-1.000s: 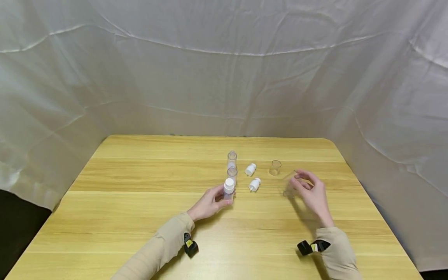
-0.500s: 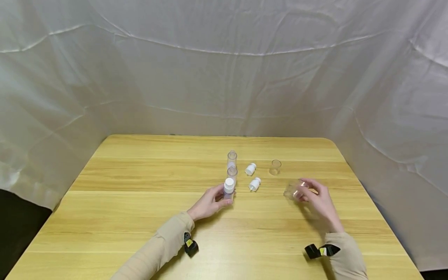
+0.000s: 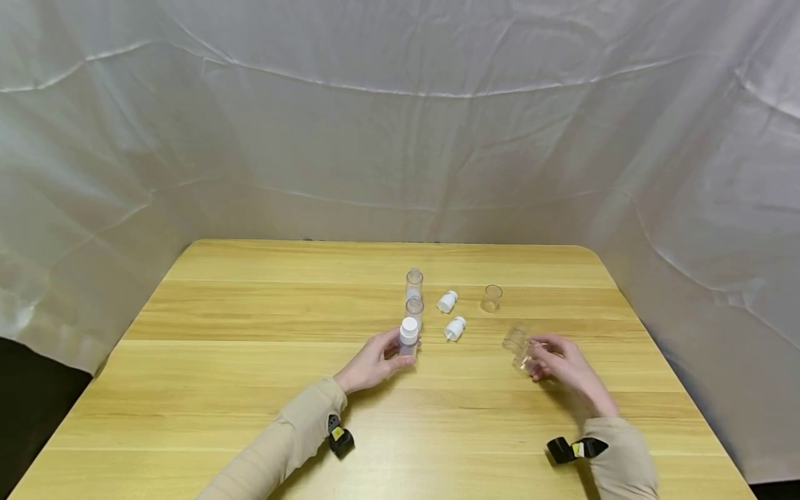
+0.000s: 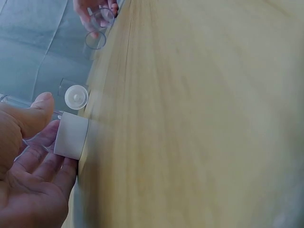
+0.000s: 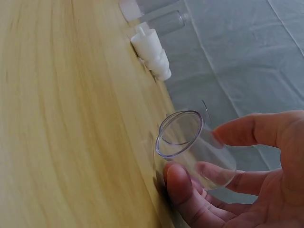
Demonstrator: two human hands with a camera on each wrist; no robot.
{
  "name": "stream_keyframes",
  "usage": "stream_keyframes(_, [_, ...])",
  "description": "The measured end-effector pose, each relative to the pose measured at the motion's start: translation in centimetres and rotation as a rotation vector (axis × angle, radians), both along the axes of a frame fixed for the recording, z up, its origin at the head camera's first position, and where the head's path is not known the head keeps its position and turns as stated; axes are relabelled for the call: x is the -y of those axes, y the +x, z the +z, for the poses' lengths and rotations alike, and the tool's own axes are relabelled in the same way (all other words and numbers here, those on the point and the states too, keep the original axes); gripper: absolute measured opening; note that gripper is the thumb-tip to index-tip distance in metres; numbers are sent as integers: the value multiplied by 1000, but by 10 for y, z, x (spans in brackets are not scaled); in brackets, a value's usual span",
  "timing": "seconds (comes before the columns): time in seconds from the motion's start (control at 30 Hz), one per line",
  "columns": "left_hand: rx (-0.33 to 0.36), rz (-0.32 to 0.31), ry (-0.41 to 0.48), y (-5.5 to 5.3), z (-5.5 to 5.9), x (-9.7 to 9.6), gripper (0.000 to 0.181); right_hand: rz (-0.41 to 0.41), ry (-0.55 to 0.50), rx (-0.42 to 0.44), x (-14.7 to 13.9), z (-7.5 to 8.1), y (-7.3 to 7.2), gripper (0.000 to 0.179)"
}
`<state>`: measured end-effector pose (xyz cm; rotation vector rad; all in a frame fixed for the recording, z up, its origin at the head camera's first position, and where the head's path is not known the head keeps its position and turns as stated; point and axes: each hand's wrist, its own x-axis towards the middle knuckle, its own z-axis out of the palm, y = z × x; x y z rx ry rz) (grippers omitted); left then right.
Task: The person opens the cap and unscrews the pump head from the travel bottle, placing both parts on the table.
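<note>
In the head view, my left hand (image 3: pixel 375 361) grips a small pump bottle (image 3: pixel 409 337) with a white top and clear body, held upright. The left wrist view shows its white base (image 4: pixel 71 135) at the tabletop, fingers on one side and thumb on the other. Over to the right, my right hand (image 3: pixel 565 368) holds a clear cylindrical cap (image 5: pixel 209 156) between thumb and fingers, its open rim tilted toward the table in the right wrist view. Just beyond it stands another clear cap (image 3: pixel 515 339); whether the two touch, I cannot tell.
Two clear bottles (image 3: pixel 414 312) stand in a row behind the held bottle. Two white pump heads (image 3: pixel 447 301) lie on their sides to their right. Farther right stands one more clear cap (image 3: pixel 492 298). Pale curtains (image 3: pixel 400 153) enclose the wooden table (image 3: pixel 250 305).
My right hand has lowered and drawn toward me and slightly right, and now holds a clear cap apart from the standing one. The left hand and its bottle have stayed put.
</note>
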<state>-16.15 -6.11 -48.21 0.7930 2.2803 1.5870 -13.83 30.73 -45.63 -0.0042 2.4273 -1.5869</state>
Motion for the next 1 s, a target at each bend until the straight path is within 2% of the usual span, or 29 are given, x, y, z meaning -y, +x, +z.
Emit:
stream_keyframes(0.23, [11,2,3,0,-1,0,50,-6,-13,36,5,1,-2,56])
stream_keyframes(0.77, [7,13,0,0,1,0,47,-22,55,-19,13,1,-5,55])
stream_keyframes(0.9, [6,12,0,0,0,0,47,-50,116,-80,14,1,-4,52])
stream_keyframes(1.0, [8,9,3,0,0,0,47,-59,214,-188,15,1,-4,48])
